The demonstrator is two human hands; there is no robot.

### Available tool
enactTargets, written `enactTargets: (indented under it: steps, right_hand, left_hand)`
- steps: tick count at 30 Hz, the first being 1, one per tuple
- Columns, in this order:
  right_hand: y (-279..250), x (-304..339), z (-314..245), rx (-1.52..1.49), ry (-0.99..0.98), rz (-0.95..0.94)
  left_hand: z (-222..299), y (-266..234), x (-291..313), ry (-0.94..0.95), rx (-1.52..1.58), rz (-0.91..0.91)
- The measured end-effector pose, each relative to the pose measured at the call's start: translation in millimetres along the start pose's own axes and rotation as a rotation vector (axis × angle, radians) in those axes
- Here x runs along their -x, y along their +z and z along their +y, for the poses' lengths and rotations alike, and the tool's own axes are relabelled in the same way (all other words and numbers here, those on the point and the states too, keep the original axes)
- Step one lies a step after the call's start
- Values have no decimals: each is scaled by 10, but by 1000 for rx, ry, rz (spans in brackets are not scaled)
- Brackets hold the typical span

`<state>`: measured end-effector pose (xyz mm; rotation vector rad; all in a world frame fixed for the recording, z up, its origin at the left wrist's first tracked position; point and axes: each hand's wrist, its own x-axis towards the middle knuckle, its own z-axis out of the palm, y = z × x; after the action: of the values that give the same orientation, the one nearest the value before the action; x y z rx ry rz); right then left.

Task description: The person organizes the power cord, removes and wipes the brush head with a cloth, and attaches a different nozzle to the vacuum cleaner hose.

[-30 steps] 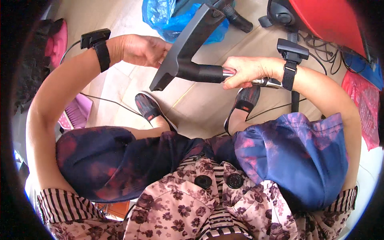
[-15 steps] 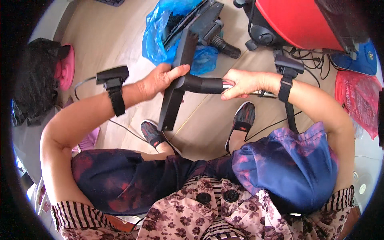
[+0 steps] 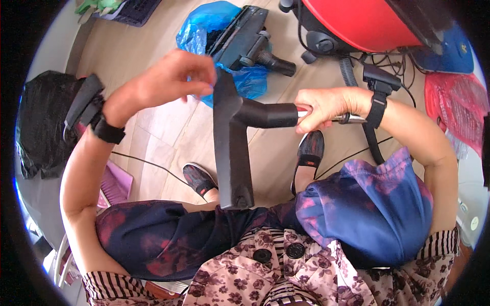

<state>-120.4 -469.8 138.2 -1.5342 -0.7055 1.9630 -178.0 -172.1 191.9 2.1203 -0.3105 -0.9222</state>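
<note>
My right hand (image 3: 326,108) is closed around a metal vacuum cleaner tube (image 3: 354,118), close to where it joins a black T-shaped floor head (image 3: 232,148). The head is held up above the floor, its long bar pointing toward my lap and its neck running right to my hand. Beside the bar's far end is my left hand (image 3: 176,79), its fingers loosely bent and somewhat blurred. It no longer grips the bar; whether a fingertip touches its edge is hard to tell.
Beyond the head, a second dark floor nozzle (image 3: 245,43) lies in a blue plastic bag (image 3: 204,23). A red vacuum cleaner (image 3: 352,23) stands at the far right, with a hose (image 3: 348,71) and tangled cables. A black bag (image 3: 43,122) is at left, a red bag (image 3: 454,107) at right.
My left hand has let go of the bar and moved left and away. The floor head has turned more upright, its near end now closer to my lap. My right hand keeps its grip.
</note>
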Motion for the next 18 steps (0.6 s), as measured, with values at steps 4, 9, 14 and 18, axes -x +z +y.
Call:
enactTargets:
  steps: [4,9,14,18]
  right_hand:
    - [-219,123,-42,64,-34,94]
    - [-347,225,-170,103,-43,158]
    - [-353,242,-217,182,-21,293]
    - [-388,172,-128,242,-40,438]
  left_hand:
    - [71,38,-76,564,-335,189]
    - [118,143,-192,577,-319,309]
    - [239,183,-223,261,-23,331]
    - [329,132,-324,-155,641,267]
